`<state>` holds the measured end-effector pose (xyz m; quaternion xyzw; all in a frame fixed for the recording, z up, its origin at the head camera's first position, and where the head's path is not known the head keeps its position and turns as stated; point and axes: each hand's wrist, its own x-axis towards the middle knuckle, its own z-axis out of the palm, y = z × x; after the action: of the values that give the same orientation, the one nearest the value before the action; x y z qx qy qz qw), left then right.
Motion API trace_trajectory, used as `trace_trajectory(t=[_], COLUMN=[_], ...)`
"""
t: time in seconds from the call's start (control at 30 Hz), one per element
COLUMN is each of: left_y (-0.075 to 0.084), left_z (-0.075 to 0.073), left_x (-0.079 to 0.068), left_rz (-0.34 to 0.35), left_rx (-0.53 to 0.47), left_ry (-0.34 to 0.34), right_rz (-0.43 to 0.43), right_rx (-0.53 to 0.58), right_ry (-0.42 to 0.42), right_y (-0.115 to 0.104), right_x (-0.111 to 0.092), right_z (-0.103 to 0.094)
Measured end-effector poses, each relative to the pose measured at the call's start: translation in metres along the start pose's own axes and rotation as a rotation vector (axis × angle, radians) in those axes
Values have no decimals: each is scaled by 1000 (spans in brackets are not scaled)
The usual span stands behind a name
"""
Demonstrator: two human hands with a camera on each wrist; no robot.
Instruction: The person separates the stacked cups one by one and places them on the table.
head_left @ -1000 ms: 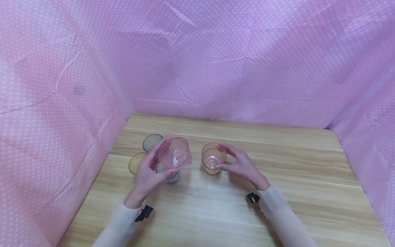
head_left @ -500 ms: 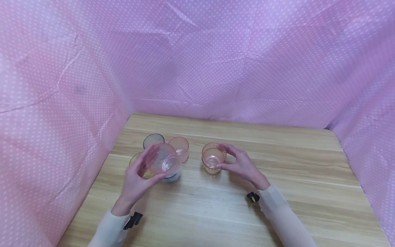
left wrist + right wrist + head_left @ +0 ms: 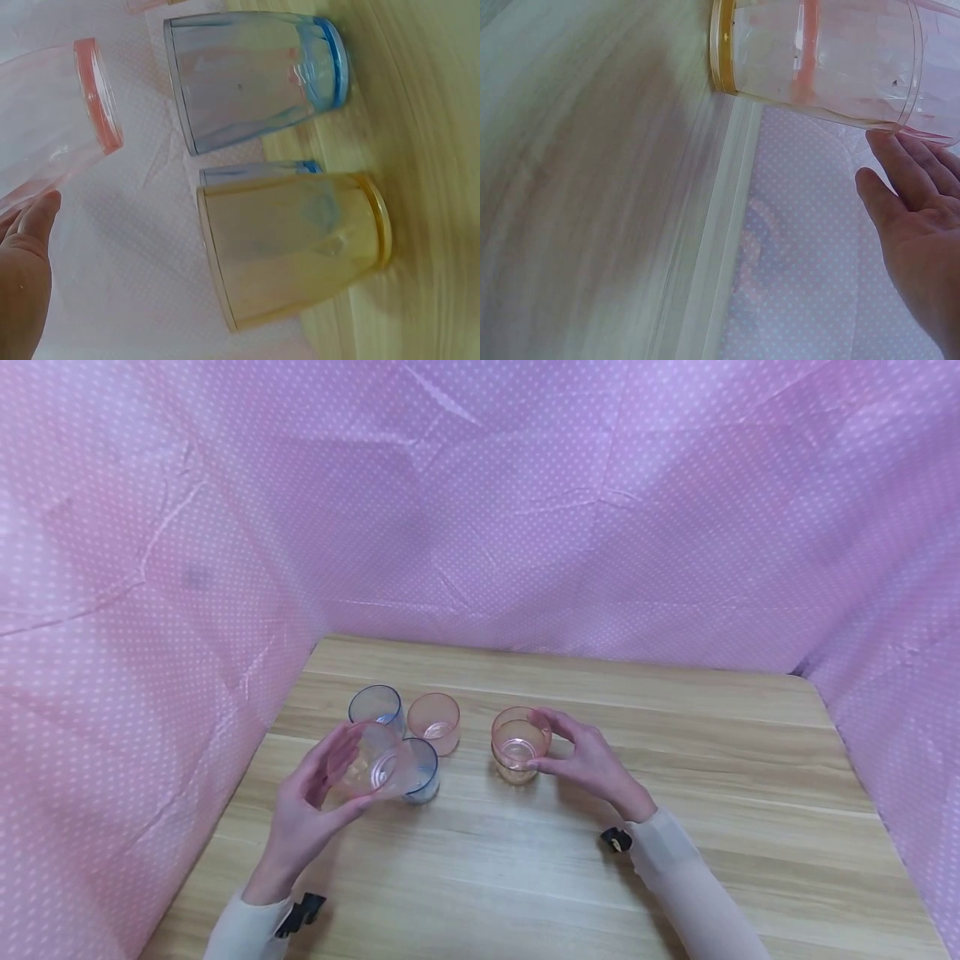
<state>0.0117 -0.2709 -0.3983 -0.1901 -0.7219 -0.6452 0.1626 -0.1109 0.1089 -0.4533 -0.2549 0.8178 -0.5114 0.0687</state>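
My left hand [image 3: 296, 814] grips a clear pink cup [image 3: 369, 760] between thumb and fingers, raised above the table. In the left wrist view, that pink cup [image 3: 52, 112] is apart from a standing yellow cup [image 3: 292, 251] and a blue cup [image 3: 240, 82]. My right hand [image 3: 588, 764] holds another pink cup [image 3: 519, 723] by its upper side. This one sits nested inside a yellow cup [image 3: 724, 45], which stands upright on the table. Its pink base [image 3: 806, 52] shows through the yellow wall, with my fingers [image 3: 904, 169] at the rims.
A front blue cup [image 3: 423, 772], a rear blue cup [image 3: 375, 702] and a third pink cup [image 3: 435, 724] stand close together at the left of the wooden table [image 3: 675, 752]. Pink dotted cloth [image 3: 525, 527] walls the back and sides.
My left hand has carried its pink cup left and nearer, uncovering the standing pink cup and the front blue cup. My right hand and its nested cups have stayed still.
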Motion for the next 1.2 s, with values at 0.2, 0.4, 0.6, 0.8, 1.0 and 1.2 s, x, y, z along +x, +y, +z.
trace_trajectory(t=[0.2,0.4,0.6,0.8,1.0,1.2], left_y=[-1,-1,-1,-4,-9,-12], left_z=[-8,-17,-30,-42,-51,-57], left_x=[-6,-13,-23,-35,-49,-64], left_rz=[27,10,-50,-55,-31,-90], left_rx=[-36,-38,-17,-32,-105,-108], left_ry=[22,24,25,19,28,70], right_rz=[-10,3,4,1,-1,-1], right_rx=[-1,-1,-1,-5,-11,-11], right_ry=[-2,-4,-8,-7,-6,-3], right_y=[-1,-2,0,-1,-1,0], right_x=[1,0,0,0,0,1], right_z=[0,0,-1,0,0,0])
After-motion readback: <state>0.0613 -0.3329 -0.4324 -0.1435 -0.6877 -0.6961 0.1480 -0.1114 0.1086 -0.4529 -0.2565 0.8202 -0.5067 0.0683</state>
